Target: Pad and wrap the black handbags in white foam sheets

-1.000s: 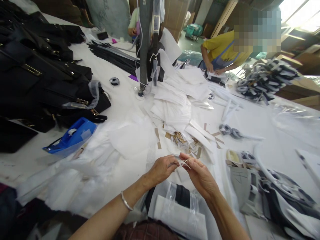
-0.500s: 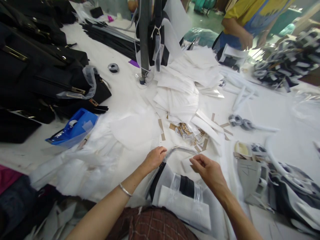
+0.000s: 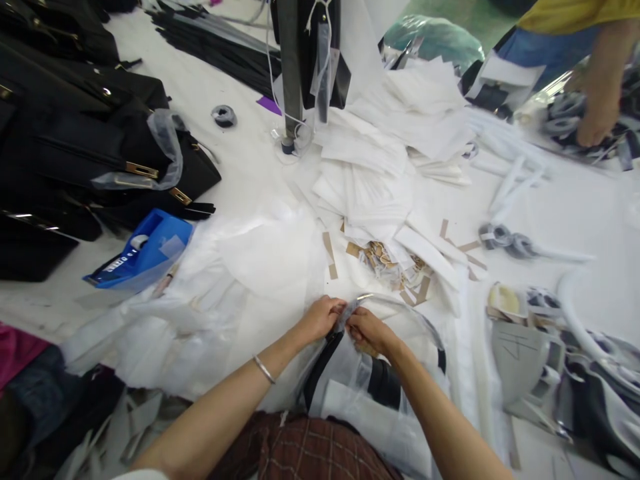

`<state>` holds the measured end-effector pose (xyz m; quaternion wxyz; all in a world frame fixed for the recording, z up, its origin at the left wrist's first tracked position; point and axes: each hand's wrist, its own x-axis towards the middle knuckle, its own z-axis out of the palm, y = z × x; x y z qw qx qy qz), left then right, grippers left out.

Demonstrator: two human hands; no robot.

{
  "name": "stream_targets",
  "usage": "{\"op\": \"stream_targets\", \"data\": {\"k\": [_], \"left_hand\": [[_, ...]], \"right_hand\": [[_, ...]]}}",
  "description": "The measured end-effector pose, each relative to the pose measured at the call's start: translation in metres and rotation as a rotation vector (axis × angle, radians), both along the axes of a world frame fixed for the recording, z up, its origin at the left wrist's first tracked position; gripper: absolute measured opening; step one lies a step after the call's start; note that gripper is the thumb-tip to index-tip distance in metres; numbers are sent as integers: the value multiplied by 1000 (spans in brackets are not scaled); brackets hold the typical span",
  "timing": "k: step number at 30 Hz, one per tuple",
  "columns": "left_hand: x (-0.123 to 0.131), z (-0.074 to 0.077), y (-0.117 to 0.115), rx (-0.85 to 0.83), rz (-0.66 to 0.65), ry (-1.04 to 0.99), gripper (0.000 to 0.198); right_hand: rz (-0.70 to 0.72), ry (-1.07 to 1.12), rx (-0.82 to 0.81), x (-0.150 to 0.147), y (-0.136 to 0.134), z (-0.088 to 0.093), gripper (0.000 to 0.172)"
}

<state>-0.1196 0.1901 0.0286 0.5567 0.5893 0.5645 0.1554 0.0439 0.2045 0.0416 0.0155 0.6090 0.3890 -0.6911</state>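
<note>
A black handbag [image 3: 316, 377] lies before me, partly covered with white sheet and clear plastic. Its arched handle [image 3: 429, 325] stands up beyond it, wrapped in translucent film. At the left base of this handle, my left hand [image 3: 323, 319] pinches the wrapped part, fingers closed. My right hand [image 3: 371, 331] is closed on the same handle just to the right, the fingertips near those of the left. The hands hide part of the film between them. A white wrapping sheet [image 3: 370, 403] lies across the bag's near side.
Black handbags [image 3: 65, 157] crowd the left side. A blue tape dispenser [image 3: 150, 247] sits near them. White sheets [image 3: 373, 190] and a pile of small tags [image 3: 383, 260] lie ahead. A metal post [image 3: 291, 80] rises beyond. A co-worker's hand [image 3: 597, 120] reaches into wrapped rolls at right.
My right hand has moved left from the handle's right part to join my left hand at its left base. The view has shifted slightly, and the co-worker's hand now reaches into the pile.
</note>
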Motion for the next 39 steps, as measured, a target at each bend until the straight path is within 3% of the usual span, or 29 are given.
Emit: {"op": "stream_targets", "data": {"k": [4,9,11,15,17,19,22,25,28,30,33,37,39], "left_hand": [[-6,0,-2,169,-31,85,24],[-9,0,-8,172,-32,280,20],[-12,3,-10,171,25,272,19],[-18,7,-9,132,260,24,15],[-19,9,-8,7,362,-206,12],[-19,10,-8,-149,435,-440,13],[-16,13,-10,-278,522,-659,17],[-14,14,-13,-293,556,-679,21],[-14,10,-16,-298,569,-663,27],[-13,6,-18,-306,595,-673,32],[-13,0,-20,-348,664,-707,40],[-14,-2,-18,-393,755,-736,44],[-16,1,-17,-376,752,-729,44]], "right_hand": [[-12,116,-13,-1,6,6,18],[-49,81,1,-5,3,-2,14],[-41,2,103,0,1,-2,11],[215,-210,489,19,-4,15,22],[294,-221,552,24,-8,25,24],[233,-153,491,23,-13,30,23],[-11,38,302,12,-18,30,32],[-255,183,204,1,-21,30,51],[-372,285,186,-6,-23,35,48],[-360,403,151,-8,-25,40,46],[-298,525,124,-12,-23,40,58],[-244,191,221,-16,-14,29,41],[-130,-23,327,-18,-7,25,35]]}}
